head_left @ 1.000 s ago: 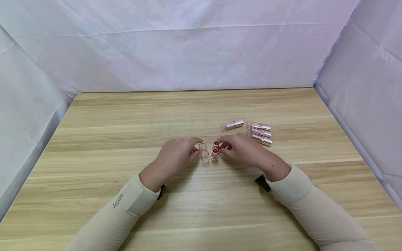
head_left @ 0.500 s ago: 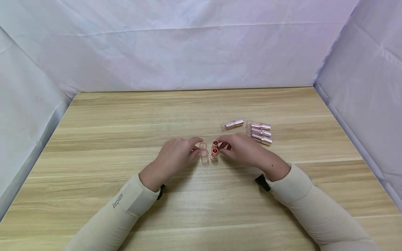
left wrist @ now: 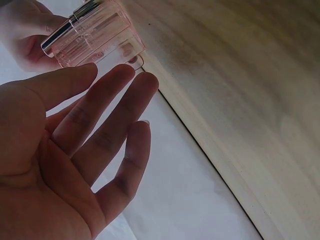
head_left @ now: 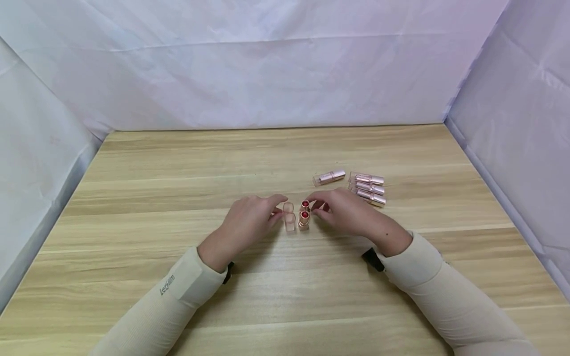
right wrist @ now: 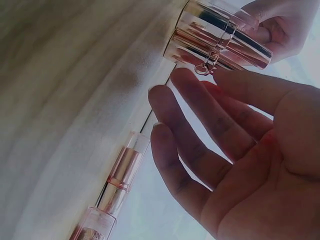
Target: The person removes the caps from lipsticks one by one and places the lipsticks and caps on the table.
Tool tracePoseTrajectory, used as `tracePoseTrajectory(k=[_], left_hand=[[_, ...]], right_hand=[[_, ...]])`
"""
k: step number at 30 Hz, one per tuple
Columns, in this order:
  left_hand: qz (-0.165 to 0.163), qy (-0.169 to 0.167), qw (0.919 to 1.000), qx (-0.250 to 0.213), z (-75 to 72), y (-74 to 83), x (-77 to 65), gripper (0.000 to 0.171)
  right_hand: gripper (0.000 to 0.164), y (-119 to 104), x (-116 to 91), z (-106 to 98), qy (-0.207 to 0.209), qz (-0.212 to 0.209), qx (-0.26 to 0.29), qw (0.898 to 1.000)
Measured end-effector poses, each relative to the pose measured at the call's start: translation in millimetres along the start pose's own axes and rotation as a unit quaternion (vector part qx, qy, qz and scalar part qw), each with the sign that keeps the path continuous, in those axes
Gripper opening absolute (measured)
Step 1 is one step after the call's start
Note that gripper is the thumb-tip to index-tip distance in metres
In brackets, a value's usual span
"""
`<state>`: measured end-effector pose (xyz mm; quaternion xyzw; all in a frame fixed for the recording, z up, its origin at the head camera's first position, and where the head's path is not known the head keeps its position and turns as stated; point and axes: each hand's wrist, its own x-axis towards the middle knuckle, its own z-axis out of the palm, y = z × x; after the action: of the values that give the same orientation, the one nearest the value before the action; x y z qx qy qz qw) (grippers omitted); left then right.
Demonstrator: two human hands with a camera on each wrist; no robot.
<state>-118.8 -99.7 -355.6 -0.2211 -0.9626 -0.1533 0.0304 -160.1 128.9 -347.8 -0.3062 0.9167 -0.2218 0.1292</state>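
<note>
Two uncapped lipsticks [head_left: 304, 221] with red tips stand upright, one behind the other, near the middle of the table in the head view. Just left of them stand two clear pinkish caps [head_left: 290, 222], also in a row. My left hand [head_left: 251, 216] is at the caps' left side, fingers loosely bent, thumb and fingertips close to them; contact is hard to tell. On the other side my right hand [head_left: 345, 211] has its thumb and index finger beside the lipsticks. Both wrist views show relaxed, spread fingers, the left palm [left wrist: 55, 185] and right palm [right wrist: 270, 185] holding nothing.
A capped lipstick [head_left: 329, 177] lies on the wooden table [head_left: 178, 173] behind my right hand. Three more capped lipsticks [head_left: 369, 188] lie side by side to its right. White cloth [head_left: 267, 74] hangs along the table's back and sides.
The two lipsticks have shifted very slightly left and the caps very slightly right. Both hands have stayed almost in place.
</note>
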Motion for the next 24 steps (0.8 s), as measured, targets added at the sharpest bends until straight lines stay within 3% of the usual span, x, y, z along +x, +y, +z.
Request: tracePoseTrajectory(k=[5, 11, 18, 24], left_hand=[[-0.006, -0.012, 0.9999, 0.002, 4.0, 0.3, -2.8, 0.030], [-0.011, -0.014, 0.9998, 0.002, 7.9, 0.3, -2.5, 0.032], [-0.004, -0.004, 0.9999, 0.010, 11.2, -0.1, -0.1, 0.030], [-0.009, -0.008, 0.9998, 0.016, 14.0, 0.9, 2.2, 0.029]], right_hand=[[0.024, 8, -1, 2, 0.017, 0.014, -0.007, 1.000], [0.026, 27, 2, -12, 0.059, 0.038, -0.064, 0.996], [0.024, 55, 12, -30, 0.066, 0.042, -0.152, 0.985], [0.032, 65, 21, -36, 0.049, 0.054, -0.174, 0.982]])
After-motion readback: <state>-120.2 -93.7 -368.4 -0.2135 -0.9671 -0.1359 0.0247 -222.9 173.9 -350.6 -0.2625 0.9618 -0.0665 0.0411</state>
